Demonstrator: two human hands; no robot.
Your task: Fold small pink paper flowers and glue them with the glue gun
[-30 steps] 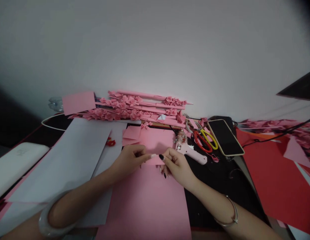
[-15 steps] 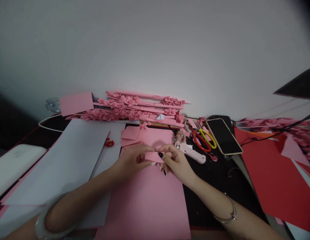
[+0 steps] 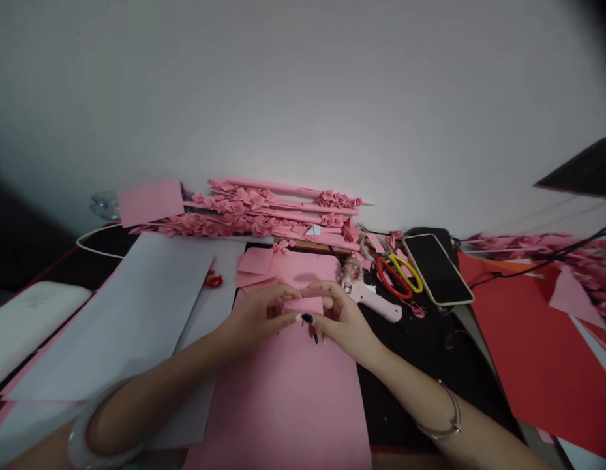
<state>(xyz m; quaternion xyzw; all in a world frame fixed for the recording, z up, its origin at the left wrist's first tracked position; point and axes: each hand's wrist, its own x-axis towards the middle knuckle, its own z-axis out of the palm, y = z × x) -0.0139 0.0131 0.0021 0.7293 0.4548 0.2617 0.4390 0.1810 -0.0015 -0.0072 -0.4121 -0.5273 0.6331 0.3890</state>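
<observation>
A small piece of pink paper (image 3: 304, 305) is held between my two hands, above a large pink sheet (image 3: 293, 405). My left hand (image 3: 258, 313) pinches its left side, thumb along the lower edge. My right hand (image 3: 344, 320) grips the right side, its dark-nailed thumb at the lower edge close to the left thumb. The fingers behind the paper are partly hidden. Just beyond my left hand lie small pink paper pieces (image 3: 255, 261). A pink glue gun (image 3: 376, 303) rests to the right of my right hand.
Pink paper flowers (image 3: 244, 202) lie along the wall. Scissors with red and yellow handles (image 3: 399, 275) and a phone (image 3: 438, 269) are at the right. Red sheets (image 3: 542, 352) cover the far right. White sheets (image 3: 121, 320) and a white device (image 3: 33, 326) occupy the left.
My right thumb has slid left and down from the paper's face to its lower edge, beside the left thumb. Both hands still hold the paper in nearly the same place.
</observation>
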